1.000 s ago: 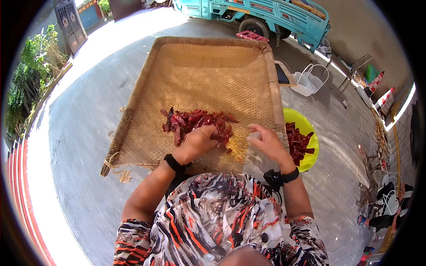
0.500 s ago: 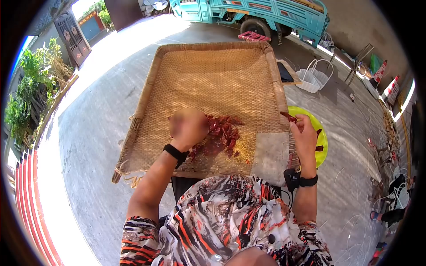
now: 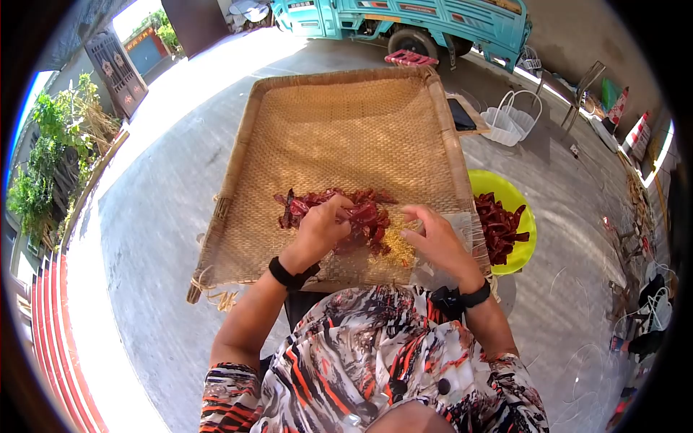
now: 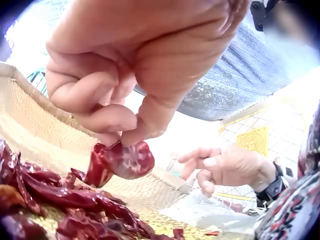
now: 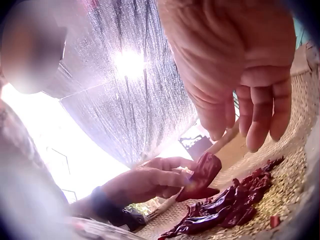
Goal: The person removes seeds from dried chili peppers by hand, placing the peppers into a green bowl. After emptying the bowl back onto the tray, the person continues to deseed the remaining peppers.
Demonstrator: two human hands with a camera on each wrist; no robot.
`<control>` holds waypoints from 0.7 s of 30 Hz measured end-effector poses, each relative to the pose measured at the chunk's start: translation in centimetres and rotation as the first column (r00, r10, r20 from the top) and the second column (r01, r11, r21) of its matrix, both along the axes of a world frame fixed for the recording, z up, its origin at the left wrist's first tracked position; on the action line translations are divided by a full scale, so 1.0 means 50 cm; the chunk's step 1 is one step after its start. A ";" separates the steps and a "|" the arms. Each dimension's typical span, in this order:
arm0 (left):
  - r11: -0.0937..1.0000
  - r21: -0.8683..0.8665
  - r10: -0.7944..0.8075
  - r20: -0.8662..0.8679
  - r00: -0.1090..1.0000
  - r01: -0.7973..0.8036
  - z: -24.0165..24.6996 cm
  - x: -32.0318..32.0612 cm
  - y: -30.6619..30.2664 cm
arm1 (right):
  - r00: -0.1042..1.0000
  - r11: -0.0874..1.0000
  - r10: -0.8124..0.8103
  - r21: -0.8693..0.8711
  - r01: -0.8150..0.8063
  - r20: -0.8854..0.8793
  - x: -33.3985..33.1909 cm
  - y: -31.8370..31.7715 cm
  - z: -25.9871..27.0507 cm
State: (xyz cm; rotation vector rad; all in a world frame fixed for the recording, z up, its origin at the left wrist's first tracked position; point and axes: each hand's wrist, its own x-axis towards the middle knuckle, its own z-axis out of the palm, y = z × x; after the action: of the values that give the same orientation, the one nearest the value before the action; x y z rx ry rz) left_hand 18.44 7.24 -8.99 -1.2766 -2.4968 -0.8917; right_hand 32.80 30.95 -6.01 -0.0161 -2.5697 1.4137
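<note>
My left hand [image 3: 323, 229] pinches a dried red chili [image 4: 125, 161] between thumb and fingertips, held over the chili pile. In the right wrist view the chili [image 5: 202, 175] sticks up from the left fingers. My right hand [image 3: 437, 242] hovers over the right part of the woven tray [image 3: 346, 137], fingers loosely bent and nothing between them. Below the hands lies a heap of dried red chilies [image 5: 225, 205], with yellow seeds [image 3: 398, 245] scattered beside it on the right.
A yellow-green basin [image 3: 521, 202] holding more red chilies stands right of the tray. A pale sheet [image 4: 200, 212] lies on the tray's near right corner. Behind it are a white basket [image 3: 509, 124], a dark flat item on a board [image 3: 473, 115] and a turquoise cargo vehicle [image 3: 404, 18].
My right hand held a chili over the basin half a second ago; it is now back over the tray without it. The left hand has shifted right from the pile's left side, now with a chili.
</note>
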 end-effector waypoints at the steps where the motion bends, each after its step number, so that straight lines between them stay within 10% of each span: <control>1: 0.995 0.089 -0.075 0.309 0.948 0.050 0.027 0.015 0.001 | 1.000 0.997 0.020 -0.071 -0.020 -0.002 -0.010 -0.021 0.004; 5: 0.981 0.194 -0.168 0.774 0.610 0.024 0.086 0.069 0.012 | 0.945 0.985 0.160 0.103 -0.135 -0.285 -0.049 -0.047 -0.025; 8: 0.981 0.194 -0.122 0.665 0.737 -0.013 0.062 0.052 0.007 | 0.994 0.979 0.096 -0.188 -0.084 0.056 -0.032 -0.039 -0.006; 13: 1.000 -0.012 0.020 0.264 0.964 -0.018 -0.010 -0.013 -0.040 | 0.939 0.895 -0.345 -0.301 0.329 0.002 0.013 0.058 0.017; 18: 0.965 -0.261 0.041 0.233 0.971 0.022 0.028 0.037 -0.031 | 0.550 0.567 -0.727 0.093 0.818 -0.412 0.054 0.153 0.027; 21: 0.948 -0.317 -0.001 0.075 0.997 0.025 0.015 0.056 -0.029 | 0.573 0.533 -0.556 0.271 0.801 -0.602 0.061 0.190 -0.023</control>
State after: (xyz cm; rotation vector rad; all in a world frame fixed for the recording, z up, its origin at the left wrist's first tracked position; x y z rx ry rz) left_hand 21.24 5.77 -8.24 -1.3740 -2.7792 -0.5619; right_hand 35.85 40.45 -7.16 -0.5288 -2.0469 0.3184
